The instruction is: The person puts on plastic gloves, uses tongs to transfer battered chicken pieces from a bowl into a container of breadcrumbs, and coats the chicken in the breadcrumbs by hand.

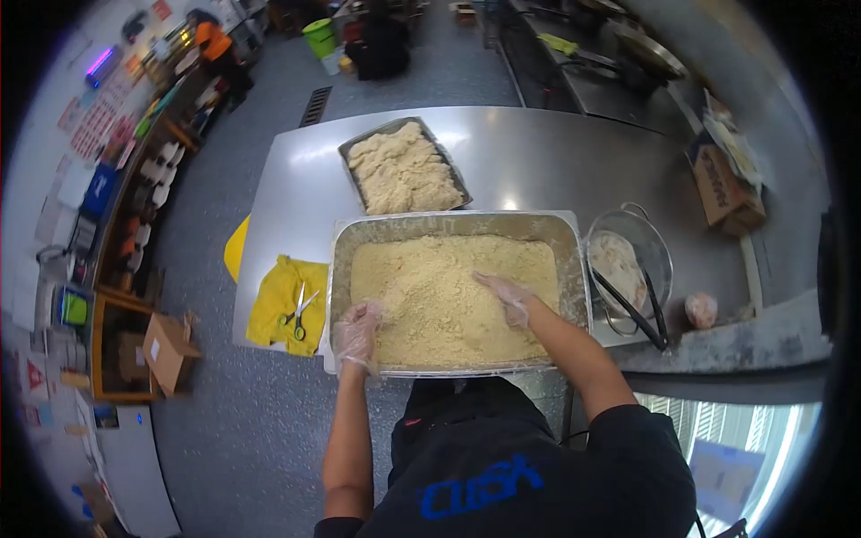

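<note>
Both my hands wear clear plastic gloves and are over a large rectangular metal pan filled with pale yellow, crumbly flour-like breading. At the pan's left side is my left hand, its fingers loosely curved at the edge of the breading, with nothing seen in them. My right hand reaches in from the right, fingers stretched out and touching the breading's surface. The breading is heaped in the middle, between the hands.
Behind the pan, a dark tray holds a lumpy beige mass. Left lies a yellow cloth with scissors on it. On the right are a metal bowl, black-handled tongs and a cardboard box. A person in orange stands far off.
</note>
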The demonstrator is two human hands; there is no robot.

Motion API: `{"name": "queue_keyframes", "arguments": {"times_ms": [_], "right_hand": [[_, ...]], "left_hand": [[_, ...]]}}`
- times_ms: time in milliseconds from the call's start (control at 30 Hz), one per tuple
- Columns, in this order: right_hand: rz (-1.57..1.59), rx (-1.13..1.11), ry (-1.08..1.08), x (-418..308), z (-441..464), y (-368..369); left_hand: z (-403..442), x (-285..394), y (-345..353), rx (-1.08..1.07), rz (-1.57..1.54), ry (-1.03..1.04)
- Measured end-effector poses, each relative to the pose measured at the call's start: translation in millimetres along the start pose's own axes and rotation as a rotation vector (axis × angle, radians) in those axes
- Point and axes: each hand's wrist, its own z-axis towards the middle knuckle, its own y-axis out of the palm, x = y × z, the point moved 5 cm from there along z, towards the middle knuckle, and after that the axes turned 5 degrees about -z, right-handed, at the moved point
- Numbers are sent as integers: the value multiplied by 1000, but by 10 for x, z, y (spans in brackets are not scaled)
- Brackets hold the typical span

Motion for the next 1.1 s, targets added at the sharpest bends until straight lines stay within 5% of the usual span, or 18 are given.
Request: {"name": "queue_keyframes", "arguments": {"times_ms": [333, 433, 533, 633, 733, 833, 933, 1033, 1100], "right_hand": [[185, -199, -65, -247, 99, 560], [-247, 65, -228, -367, 184, 945], [-810, 100, -355, -615, 178, 1477], [-1291, 33, -846, -650, 388, 1892], [-1878, 220, -1017, -248, 612, 2089], [-1885, 195, -1059, -163, 654, 1943], [-2009, 182, -884, -233, 352, 1711], [-1771, 32, -799, -428, 189, 1475], [-1262, 281, -1028, -686, -47, 1088]], "left_hand": [[-171, 246, -277, 259, -240, 212], [-147, 317, -309, 256, -273, 218], [-144, 332, -354, 252, -285, 220], [-160, 345, -381, 245, -274, 178], [-132, 329, -348, 205, -257, 195], [-65, 336, -314, 129, -148, 188], [74, 407, -190, -23, 344, 139], [273, 568, 178, -200, 827, 94], [558, 409, 321, -190, 1059, -12]]}}
